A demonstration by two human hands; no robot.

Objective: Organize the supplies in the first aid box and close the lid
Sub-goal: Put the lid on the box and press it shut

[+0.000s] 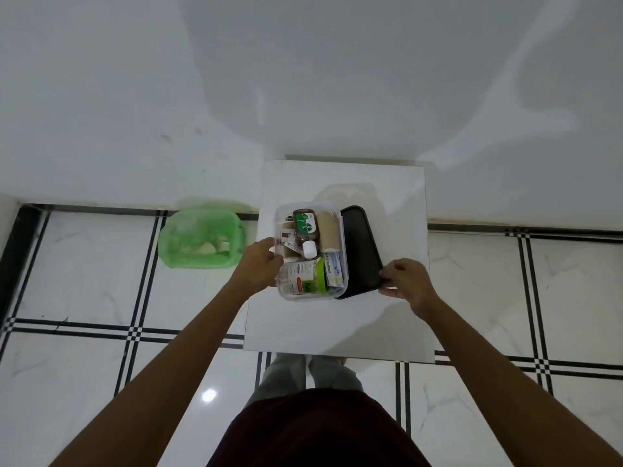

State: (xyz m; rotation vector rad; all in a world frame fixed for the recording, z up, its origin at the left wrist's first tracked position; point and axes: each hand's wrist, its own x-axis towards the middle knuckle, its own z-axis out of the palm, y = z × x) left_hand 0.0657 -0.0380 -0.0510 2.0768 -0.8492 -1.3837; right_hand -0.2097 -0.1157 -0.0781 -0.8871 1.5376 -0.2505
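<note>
A clear plastic first aid box [341, 230] stands on a small white table [387, 318]. Inside lie a brown antiseptic bottle [305, 227] with a white cap, a tan bandage roll [328, 235], a blue and white carton [334, 267] and a clear bottle with a green and white label [301, 276]. A black lid [360, 251] leans beside the box's right wall. My left hand [259, 264] grips the box's left wall. My right hand [406, 281] pinches the lid's near right corner.
A bin lined with a green bag [202, 239] sits on the tiled floor left of the table. A white wall runs behind the table. My feet show under the table's near edge.
</note>
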